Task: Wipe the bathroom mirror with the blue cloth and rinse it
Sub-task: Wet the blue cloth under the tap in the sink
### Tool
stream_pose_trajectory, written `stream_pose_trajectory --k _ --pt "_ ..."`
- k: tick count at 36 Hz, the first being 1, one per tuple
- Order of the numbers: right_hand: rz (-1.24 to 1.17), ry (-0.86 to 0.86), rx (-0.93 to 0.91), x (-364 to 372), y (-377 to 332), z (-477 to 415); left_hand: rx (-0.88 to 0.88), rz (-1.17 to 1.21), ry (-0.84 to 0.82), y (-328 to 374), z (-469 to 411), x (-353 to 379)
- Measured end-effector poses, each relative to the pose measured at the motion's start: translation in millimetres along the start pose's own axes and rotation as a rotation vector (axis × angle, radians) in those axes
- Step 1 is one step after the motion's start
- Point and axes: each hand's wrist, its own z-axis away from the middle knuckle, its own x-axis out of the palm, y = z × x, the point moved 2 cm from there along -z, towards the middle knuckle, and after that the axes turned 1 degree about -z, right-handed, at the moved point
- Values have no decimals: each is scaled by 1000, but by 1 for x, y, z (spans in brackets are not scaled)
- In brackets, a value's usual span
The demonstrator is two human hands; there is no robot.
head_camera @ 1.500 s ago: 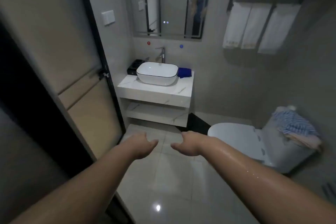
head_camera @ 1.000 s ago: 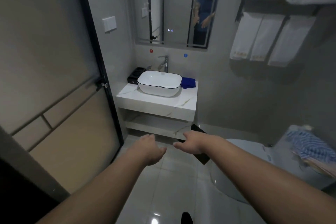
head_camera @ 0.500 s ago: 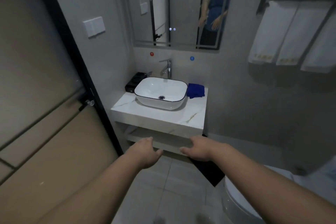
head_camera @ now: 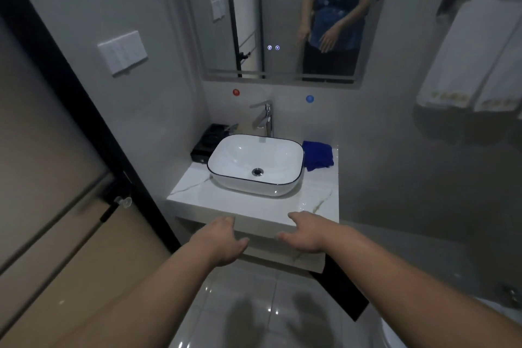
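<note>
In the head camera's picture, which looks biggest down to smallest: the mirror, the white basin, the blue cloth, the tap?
1. Mirror, though its top is cut off.
2. White basin.
3. Blue cloth.
4. Tap, close to the cloth in looks, and slimmer.

Dim, grey light, glints on the glossy floor (head_camera: 254,311), motion blur and wide-angle bending at the edges

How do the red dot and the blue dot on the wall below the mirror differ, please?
The red dot sits left of the faucet, the blue dot right of it. The red dot sits slightly higher in the picture than the blue dot, which is above the blue cloth. Both are small round marks on the wall under the mirror.
</note>
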Motion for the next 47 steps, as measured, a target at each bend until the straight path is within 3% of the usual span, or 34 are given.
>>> stream_pose_trajectory --k 10,19,26,35,47 --pt "-106 77 90 -55 -33 -93 100 0 -28 -26 -130 -70" --pt "-136 67 179 -95 -19 -167 218 -44 -50 4 -207 -93" --pt "-110 36 135 -129 5 -237 201 -43 -70 24 -268 -111" --pt "-82 -46 67 -173 22 -339 56 -7 -122 31 -340 -134" --pt "-118 -128 68 -177 14 -422 38 45 -170 0 -424 -139"
